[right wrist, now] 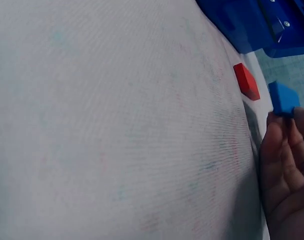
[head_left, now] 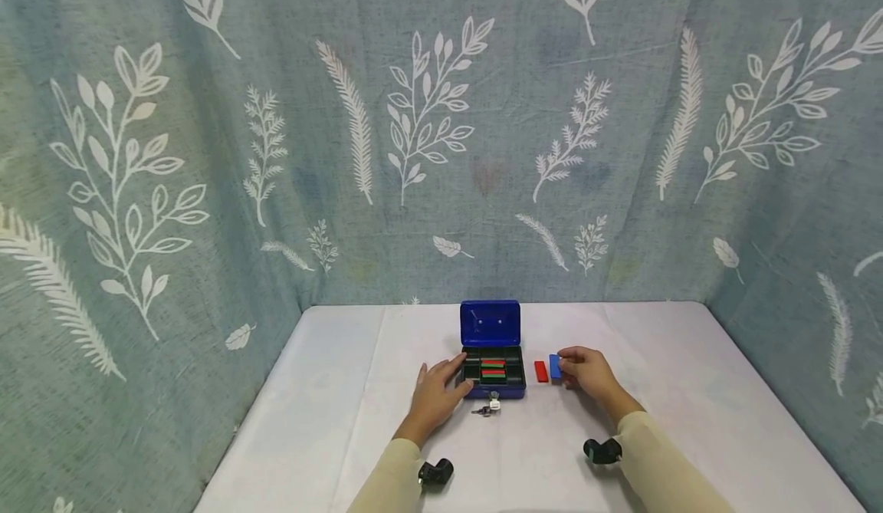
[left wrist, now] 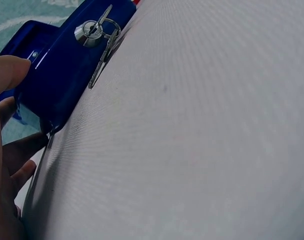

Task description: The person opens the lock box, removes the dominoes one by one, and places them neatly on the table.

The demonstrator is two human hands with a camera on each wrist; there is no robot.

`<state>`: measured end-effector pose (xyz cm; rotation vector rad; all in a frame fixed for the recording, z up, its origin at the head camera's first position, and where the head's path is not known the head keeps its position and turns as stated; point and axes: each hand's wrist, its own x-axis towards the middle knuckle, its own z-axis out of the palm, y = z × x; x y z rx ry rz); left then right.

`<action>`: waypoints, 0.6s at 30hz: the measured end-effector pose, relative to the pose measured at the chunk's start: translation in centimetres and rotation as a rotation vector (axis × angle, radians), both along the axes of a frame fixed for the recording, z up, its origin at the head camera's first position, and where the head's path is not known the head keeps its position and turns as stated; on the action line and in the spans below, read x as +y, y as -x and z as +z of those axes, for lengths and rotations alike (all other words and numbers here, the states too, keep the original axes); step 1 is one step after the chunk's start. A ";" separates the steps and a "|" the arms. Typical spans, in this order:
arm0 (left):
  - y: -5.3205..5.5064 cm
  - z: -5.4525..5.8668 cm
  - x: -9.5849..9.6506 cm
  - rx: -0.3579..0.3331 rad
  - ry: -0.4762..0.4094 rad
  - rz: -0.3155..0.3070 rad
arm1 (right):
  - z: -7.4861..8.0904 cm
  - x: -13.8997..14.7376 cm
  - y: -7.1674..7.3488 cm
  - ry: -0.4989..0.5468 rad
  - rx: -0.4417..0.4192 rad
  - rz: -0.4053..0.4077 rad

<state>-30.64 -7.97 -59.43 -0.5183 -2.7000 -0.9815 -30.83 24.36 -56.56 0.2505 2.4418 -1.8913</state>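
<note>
A dark blue cash box [head_left: 512, 392] stands on the table with its lid [head_left: 490, 323] raised. Inside its black tray, red and green blocks [head_left: 493, 373] lie in the middle compartments. My left hand [head_left: 433, 399] rests at the box's left side, fingers spread, thumb by the front corner. To the right of the box, my right hand [head_left: 588, 371] pinches a blue block [right wrist: 284, 98] between thumb and fingertips. Between that hand and the box lies a red block [head_left: 541, 372] on the tablecloth.
Keys [left wrist: 106, 52] hang from the lock [left wrist: 88, 34] on the box's front. White cloth [head_left: 297, 406] covers the table. A leaf-patterned curtain [head_left: 414, 137] rises behind and along both sides. Each wrist carries a small black camera [head_left: 436, 472].
</note>
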 end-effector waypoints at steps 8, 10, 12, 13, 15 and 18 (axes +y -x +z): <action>0.2 -0.3 -0.1 0.025 -0.010 -0.011 | -0.1 -0.2 0.5 -0.155 -0.045 -0.015; 0.2 -0.1 -0.1 0.028 -0.009 -0.013 | 0.1 -0.3 0.7 -0.223 -0.040 -0.016; 0.3 0.0 0.0 0.029 -0.005 -0.012 | 0.3 -0.4 0.8 -0.301 -0.032 -0.013; 0.4 0.0 0.0 0.024 -0.001 -0.008 | 0.5 -0.5 0.9 -0.339 -0.031 -0.012; 0.4 0.0 0.1 0.013 0.001 0.000 | 0.6 -0.7 0.9 -0.394 -0.022 -0.012; 0.2 -0.2 0.1 -0.013 -0.003 0.011 | 0.5 -0.8 0.7 -0.427 -0.026 -0.004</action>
